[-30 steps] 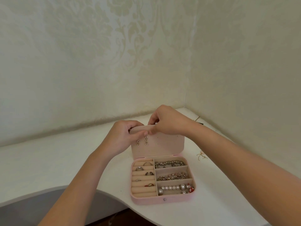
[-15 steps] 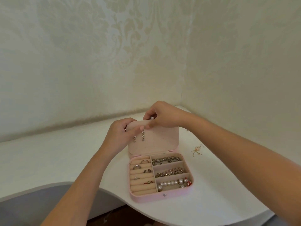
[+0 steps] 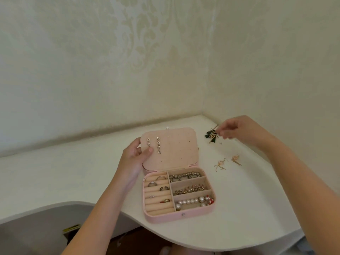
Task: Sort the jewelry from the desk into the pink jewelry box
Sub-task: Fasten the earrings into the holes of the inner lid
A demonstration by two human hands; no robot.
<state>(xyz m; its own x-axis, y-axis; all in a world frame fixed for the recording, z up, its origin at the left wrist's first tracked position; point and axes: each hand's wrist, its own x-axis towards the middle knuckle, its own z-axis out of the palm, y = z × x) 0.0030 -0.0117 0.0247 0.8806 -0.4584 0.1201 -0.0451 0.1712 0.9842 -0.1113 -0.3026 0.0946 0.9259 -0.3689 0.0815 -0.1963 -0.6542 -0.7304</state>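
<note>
Pick-up step: left hand (image 3: 136,159) grips pink jewelry box (image 3: 180,217) lid (image 3: 176,148); right hand (image 3: 244,131) fingers (image 3: 223,134) pinch dark earring (image 3: 209,135) beside it (next: pin into lid).

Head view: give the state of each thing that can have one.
pink jewelry box: open, on the desk
lid: raised, left hand grips its edge
drop earrings: pinned to lid
dark green piece: right hand pinches it
gold earrings: loose on desk
</note>
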